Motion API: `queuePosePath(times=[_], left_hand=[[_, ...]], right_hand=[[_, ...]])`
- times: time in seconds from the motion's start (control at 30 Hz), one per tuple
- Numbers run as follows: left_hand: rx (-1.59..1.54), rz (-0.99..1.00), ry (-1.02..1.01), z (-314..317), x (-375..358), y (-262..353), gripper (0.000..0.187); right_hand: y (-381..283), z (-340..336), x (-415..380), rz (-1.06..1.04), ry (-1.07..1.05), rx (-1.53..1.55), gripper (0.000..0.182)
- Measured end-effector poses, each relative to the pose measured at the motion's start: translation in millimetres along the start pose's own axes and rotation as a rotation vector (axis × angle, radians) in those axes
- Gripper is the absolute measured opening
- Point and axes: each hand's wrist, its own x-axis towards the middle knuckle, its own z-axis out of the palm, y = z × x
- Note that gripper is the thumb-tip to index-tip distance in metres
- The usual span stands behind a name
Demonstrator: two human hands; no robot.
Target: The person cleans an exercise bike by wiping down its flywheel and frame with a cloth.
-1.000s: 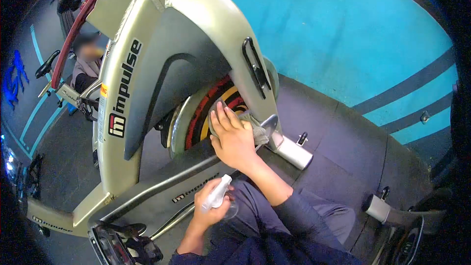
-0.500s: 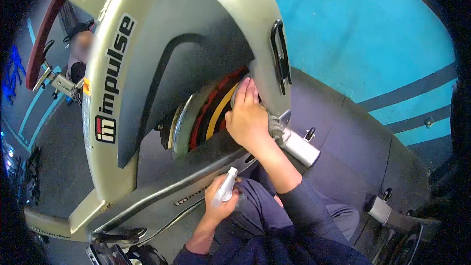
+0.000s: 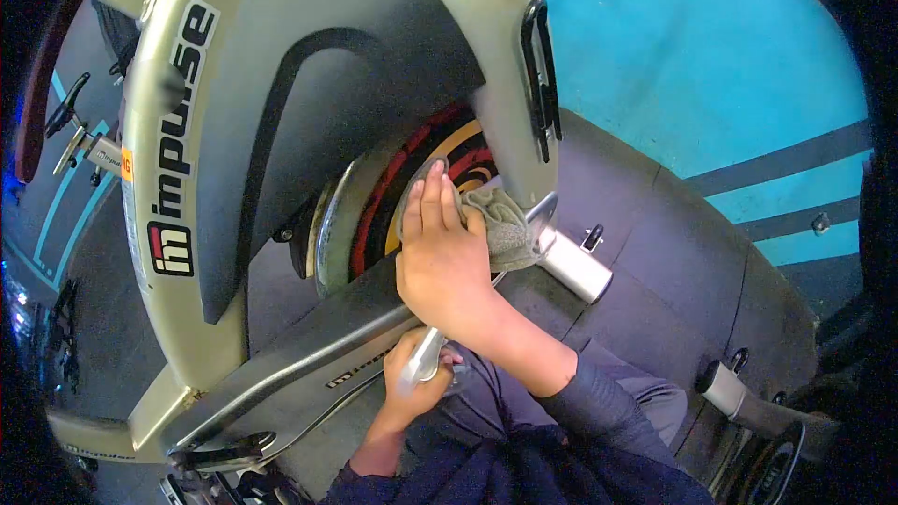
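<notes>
Under my right hand (image 3: pixel 444 266) is a grey-green cloth (image 3: pixel 505 229), pressed flat against the flywheel (image 3: pixel 398 192) of an exercise bike. The wheel face carries red, black and yellow rings. Bunched cloth hangs from the thumb side, near the metal end of the base bar (image 3: pixel 575 266). Lower down, close to my lap, my left hand (image 3: pixel 416 388) is wrapped round a spray bottle (image 3: pixel 426 360) with a pale nozzle head. Most of that bottle is hidden by the fingers and my right forearm.
The bike's gold frame and dark shroud (image 3: pixel 346 112) fill the upper left. A black bottle-cage-like bracket (image 3: pixel 540 79) sticks out of the frame. Another bike's foot (image 3: pixel 725 393) stands at lower right, on dark mats beside turquoise floor (image 3: pixel 692 56).
My right hand and the cloth have moved left and down across the flywheel, showing more of the cloth. My left hand still holds the spray bottle. The view has shifted slightly.
</notes>
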Motion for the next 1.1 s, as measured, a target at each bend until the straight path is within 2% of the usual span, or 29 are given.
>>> queuePosePath(times=[0.1, 0.23, 0.27, 0.37, 0.53, 0.7, 0.77, 0.8, 0.9, 0.97, 1.1], left_hand=[[-0.019, -0.031, 0.001, 2, 2, 5, 0.035], [-0.129, -0.082, 0.018, 3, 2, 1, 0.037], [-0.130, -0.077, 0.005, 2, 2, -1, 0.038], [-0.186, -0.081, 0.001, 0, 0, 1, 0.038], [-0.276, -0.072, -0.006, 0, 1, -2, 0.037], [-0.209, -0.096, -0.018, -1, -1, -5, 0.035], [-0.185, -0.068, -0.018, -2, -1, -6, 0.034], [-0.162, -0.029, -0.022, -2, 0, -6, 0.034], [-0.200, -0.038, -0.017, -2, 0, -2, 0.034], [-0.228, -0.038, -0.026, -2, 0, -2, 0.034], [-0.221, -0.083, -0.030, -2, 2, 3, 0.032]], right_hand=[[-2, -4, 10, 0.130, -0.181, -0.060, 0.059], [13, 7, 26, 0.263, -0.231, -0.246, 0.057], [19, 7, 32, 0.326, -0.259, -0.181, 0.056], [21, 6, 32, 0.321, -0.221, -0.195, 0.056], [-6, -5, 10, 0.128, -0.171, -0.116, 0.062], [-9, 8, 22, 0.209, -0.240, -0.242, 0.061], [6, 12, 33, 0.340, -0.226, -0.338, 0.061], [16, 8, 40, 0.372, -0.334, -0.242, 0.062], [20, 15, 41, 0.406, -0.310, -0.240, 0.061], [15, 8, 33, 0.334, -0.238, -0.232, 0.056], [-11, 0, 17, 0.199, -0.233, -0.289, 0.056]])
